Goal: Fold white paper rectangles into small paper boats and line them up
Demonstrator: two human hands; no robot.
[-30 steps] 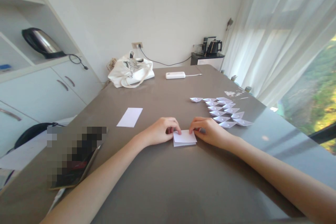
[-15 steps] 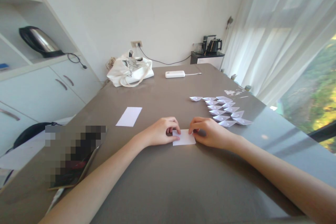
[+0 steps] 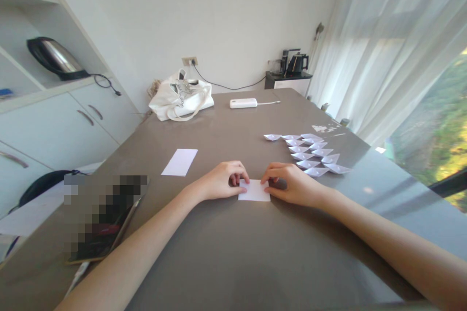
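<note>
A small white sheet of paper lies on the table between my two hands. My left hand grips its left side, thumb in front and curled fingers behind. At the right side, my right hand has thumb and fingertips closed on the paper in the same way. Several folded white paper boats stand in rows just beyond my right hand. Off to the left, beyond my left forearm, lies a flat stack of white paper.
A white handbag and a white power bank with a short cable sit toward the far end. Paper scraps lie near the right edge. A tablet-like device, partly blurred, rests by my left forearm on the grey table.
Both hands and the paper have shifted very slightly to the left. The grip on the paper looks the same, and the boats and paper stack have not moved.
</note>
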